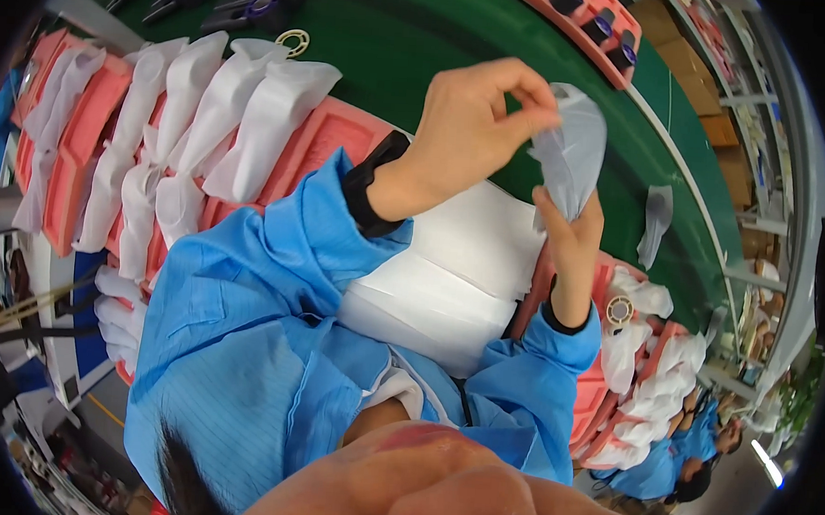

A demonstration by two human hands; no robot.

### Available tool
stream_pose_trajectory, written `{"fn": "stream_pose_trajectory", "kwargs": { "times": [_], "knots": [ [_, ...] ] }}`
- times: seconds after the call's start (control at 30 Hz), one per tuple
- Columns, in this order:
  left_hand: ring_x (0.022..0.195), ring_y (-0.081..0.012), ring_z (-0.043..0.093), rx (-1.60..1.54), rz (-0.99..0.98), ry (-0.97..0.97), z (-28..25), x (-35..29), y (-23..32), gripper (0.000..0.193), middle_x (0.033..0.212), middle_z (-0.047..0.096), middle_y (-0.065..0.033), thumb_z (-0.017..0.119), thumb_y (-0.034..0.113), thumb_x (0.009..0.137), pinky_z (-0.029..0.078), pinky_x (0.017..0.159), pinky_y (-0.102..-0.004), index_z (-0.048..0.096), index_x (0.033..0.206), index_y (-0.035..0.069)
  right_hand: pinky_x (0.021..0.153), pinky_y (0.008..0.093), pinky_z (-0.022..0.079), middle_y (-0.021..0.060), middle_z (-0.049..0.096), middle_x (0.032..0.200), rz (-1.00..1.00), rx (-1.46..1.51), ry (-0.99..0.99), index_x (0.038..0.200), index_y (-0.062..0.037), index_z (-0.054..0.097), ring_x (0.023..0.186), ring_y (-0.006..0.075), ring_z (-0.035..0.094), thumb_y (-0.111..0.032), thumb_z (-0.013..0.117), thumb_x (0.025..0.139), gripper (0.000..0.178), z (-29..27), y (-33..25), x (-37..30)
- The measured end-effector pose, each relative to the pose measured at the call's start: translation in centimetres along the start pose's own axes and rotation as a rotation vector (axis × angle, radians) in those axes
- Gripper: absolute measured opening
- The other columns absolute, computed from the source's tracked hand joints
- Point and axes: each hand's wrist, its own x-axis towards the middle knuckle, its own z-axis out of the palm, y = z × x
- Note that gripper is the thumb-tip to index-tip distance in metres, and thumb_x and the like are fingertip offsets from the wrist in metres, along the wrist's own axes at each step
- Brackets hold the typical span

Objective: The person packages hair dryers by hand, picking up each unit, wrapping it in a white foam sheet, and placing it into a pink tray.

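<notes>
White-wrapped pieces [276, 101] lie on pink trays [313, 139] at 10 o'clock; left hand [474, 107], 1 o'clock, pinches the left edge of a pale film bag [579, 150] at 2. Right hand [576, 252], 3 o'clock, grips its lower end; opposed pulling could tear the film, a loose grip drop it.

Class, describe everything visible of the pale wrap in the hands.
The wrap is greyish-white, creased, and looks thin and translucent. Rounded above, narrowing below, it runs up the picture over the green table. The left hand pinches its upper left edge; the right hand holds its lower end. Contents cannot be made out.
</notes>
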Motion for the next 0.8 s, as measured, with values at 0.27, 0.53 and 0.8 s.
{"fn": "stream_pose_trajectory", "kwargs": {
  "times": [0.27,0.53,0.8],
  "knots": [
    [0.07,-0.0221,0.06,0.296,0.148,-0.142,2.2,-1.3,-2.6,0.014,0.078,0.06,-0.0042,0.072,0.016,0.072,0.046,0.056,-0.0342,0.063,0.082,0.01,0.08,0.0336,0.048,0.0185,0.06,0.104,0.212,-0.414,0.044,0.129,-0.0026,0.048,0.092,0.0268,0.059,-0.011,0.067,0.08,0.053,-4.1,4.3,4.1],
    [0.075,-0.029,0.062,0.432,0.177,-0.795,6.4,-8.2,-4.6,0.024,0.08,0.059,-0.0113,0.072,0.024,0.072,0.047,0.06,-0.0399,0.061,0.081,0.005,0.093,0.0428,0.045,0.0227,0.043,0.136,-0.049,-1.168,0.249,0.129,-0.0053,0.049,0.115,0.0407,0.051,-0.009,0.064,0.079,0.052,-5.0,12.2,6.2],
    [0.075,-0.0314,0.062,0.469,0.248,-0.793,7.1,-9.8,-6.8,0.032,0.082,0.058,-0.0153,0.075,0.026,0.069,0.047,0.062,-0.0417,0.061,0.083,0.0,0.093,0.032,0.044,0.0137,0.054,0.13,-0.287,-0.404,-0.009,0.12,-0.0052,0.059,0.113,0.0242,0.056,-0.01,0.063,0.084,0.036,-1.7,-0.1,4.6]
  ]
}}
